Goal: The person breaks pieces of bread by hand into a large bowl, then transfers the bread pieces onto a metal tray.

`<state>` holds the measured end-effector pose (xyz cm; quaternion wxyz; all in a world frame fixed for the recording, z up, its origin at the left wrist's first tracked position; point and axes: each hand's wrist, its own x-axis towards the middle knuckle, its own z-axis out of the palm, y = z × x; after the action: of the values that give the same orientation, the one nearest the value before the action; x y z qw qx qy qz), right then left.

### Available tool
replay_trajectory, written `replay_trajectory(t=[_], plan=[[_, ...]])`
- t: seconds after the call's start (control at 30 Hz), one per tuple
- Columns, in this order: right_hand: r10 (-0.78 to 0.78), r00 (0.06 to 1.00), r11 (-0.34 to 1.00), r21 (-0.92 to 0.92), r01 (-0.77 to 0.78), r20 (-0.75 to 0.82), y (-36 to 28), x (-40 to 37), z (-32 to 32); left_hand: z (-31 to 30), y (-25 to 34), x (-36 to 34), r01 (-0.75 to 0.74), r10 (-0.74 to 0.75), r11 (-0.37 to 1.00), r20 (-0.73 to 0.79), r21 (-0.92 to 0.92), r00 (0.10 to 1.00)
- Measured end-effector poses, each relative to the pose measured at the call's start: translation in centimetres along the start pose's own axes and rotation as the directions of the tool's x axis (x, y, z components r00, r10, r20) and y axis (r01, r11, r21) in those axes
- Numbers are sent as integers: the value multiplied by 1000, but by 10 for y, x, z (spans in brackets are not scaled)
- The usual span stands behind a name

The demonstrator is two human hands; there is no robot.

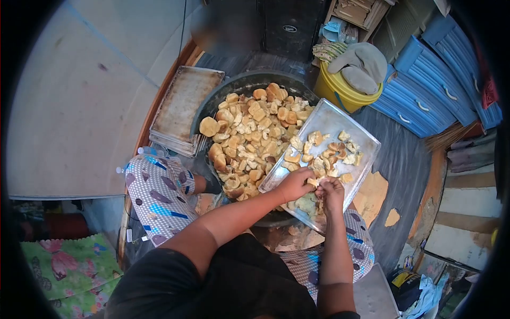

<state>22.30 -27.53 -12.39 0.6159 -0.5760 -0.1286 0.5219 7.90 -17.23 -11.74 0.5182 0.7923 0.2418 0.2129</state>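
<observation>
Both my hands meet above the lower part of a metal baking tray [371, 139], with a small bread piece [313, 182] between them. My left hand [295, 185] pinches this piece from the left. At its other side is my right hand [332, 194], fingers closed on it. Torn bread pieces [345, 158] lie scattered over the tray, which is tilted and rests partly on the rim of a large dark tub [234, 85]. Many bread rolls and chunks [260, 127] fill the tub.
Stacked baking trays [186, 101] stand left of the tub. A yellow bucket [342, 87] with a grey cloth on its lid is behind, beside blue drawers [425, 85]. Torn cardboard-coloured pieces [373, 191] lie on the dark floor [404, 175] at right.
</observation>
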Motion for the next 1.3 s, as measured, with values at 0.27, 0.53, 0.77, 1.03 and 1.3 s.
replay_trajectory(t=[0.27,0.53,0.77,1.03,1.3], plan=[[-682,708,513,-810,284,-184,4,27,-49,-19,-21,-16,239,-248,968,-133,-78,960],[-420,876,471,-768,433,236,-3,-14,39,-12,-16,-27,407,-417,890,-3,-207,909],[-355,934,416,-888,197,41,11,6,4,-14,-70,-55,483,-477,862,-78,153,875],[-517,813,723,-645,247,-268,-9,41,-56,-27,-45,-54,461,-453,833,-103,306,886],[-481,874,565,-740,364,63,-20,2,15,-122,-104,-81,659,-377,557,-553,505,743]])
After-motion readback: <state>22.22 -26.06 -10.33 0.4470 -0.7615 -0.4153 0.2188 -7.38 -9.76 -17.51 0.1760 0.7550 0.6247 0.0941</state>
